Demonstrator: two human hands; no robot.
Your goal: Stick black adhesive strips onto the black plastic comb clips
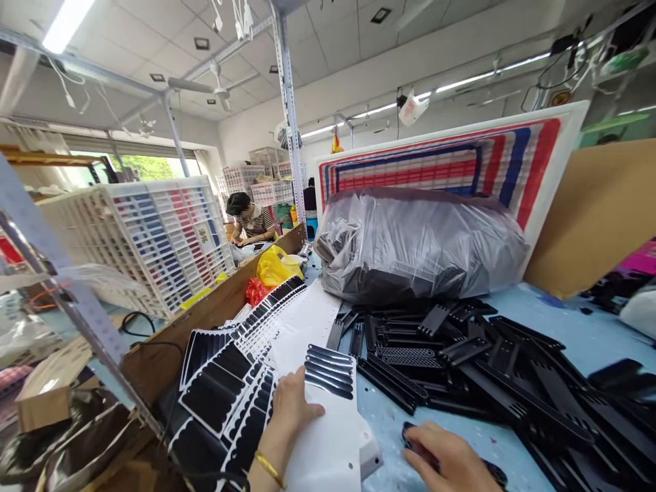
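Note:
My left hand [293,404], a gold bangle at its wrist, lies on a white backing sheet [322,451], thumb stretched out and fingertips beside a row of glossy black strip stickers [329,370]. Part of a white block [370,451] shows under the sheet's right edge. At the bottom, my right hand [451,459] is closed around a black plastic strip [416,441], mostly hidden by the fingers. To its right spreads a heap of long black plastic strips [492,369], some with slots or a perforated pattern.
More black sticker sheets [215,393] pile up on the left against a wooden board [197,307]. A filled grey plastic bag [420,239] stands behind the heap, before a striped-lined white crate [556,137]. Cardboard [599,212] leans at right. A co-worker [253,219] sits farther back.

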